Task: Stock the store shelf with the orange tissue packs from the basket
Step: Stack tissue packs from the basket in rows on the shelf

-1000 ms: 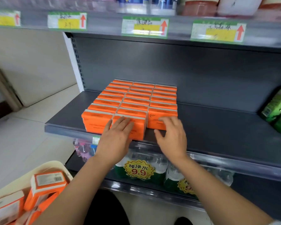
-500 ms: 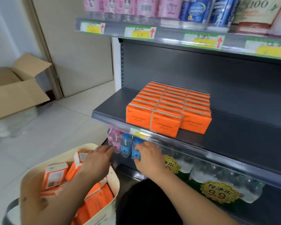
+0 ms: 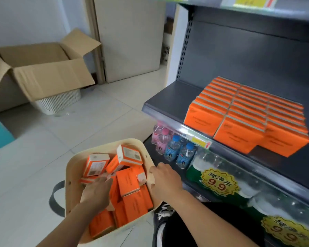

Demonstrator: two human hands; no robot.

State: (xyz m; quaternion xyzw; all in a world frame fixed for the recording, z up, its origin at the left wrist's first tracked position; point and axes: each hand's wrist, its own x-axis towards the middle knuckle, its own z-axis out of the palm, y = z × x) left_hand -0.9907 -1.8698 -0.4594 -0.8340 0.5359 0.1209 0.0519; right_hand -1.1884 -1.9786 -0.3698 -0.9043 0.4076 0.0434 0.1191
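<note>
Down in the cream basket [image 3: 73, 168] the loose orange tissue packs [image 3: 128, 180] lie jumbled at every angle, some flat, some on edge, 2 of them showing white label panels with small print and a barcode that I cannot read. My left hand [image 3: 96, 191] is inside the basket, palm down, fingers spread loosely over the packs and touching them, closed on nothing that I can see. My right hand [image 3: 165, 179] rests on the basket's right rim, fingers curled over the edge. A grey handle [image 3: 56, 198] sticks out from the basket's left side.

Up to the right, the stocked block of orange packs [image 3: 246, 114] stands on the dark grey shelf [image 3: 169, 97] in 3 tidy rows running front to back; the faint print on their fronts is too blurred to read. A yellow price tag [image 3: 201, 142] with a red arrow sits on the shelf's front rail. Below it stand small bottles with pink [image 3: 161, 139] and blue [image 3: 183, 152] caps, and beside them wrapped water packs bearing a yellow starburst sticker [image 3: 218, 181] that reads "纯净水 9.9".

Across the tiled floor [image 3: 34, 157], an open cardboard box [image 3: 43, 68] rests on a white plastic lattice basket [image 3: 58, 102] near the wall.
</note>
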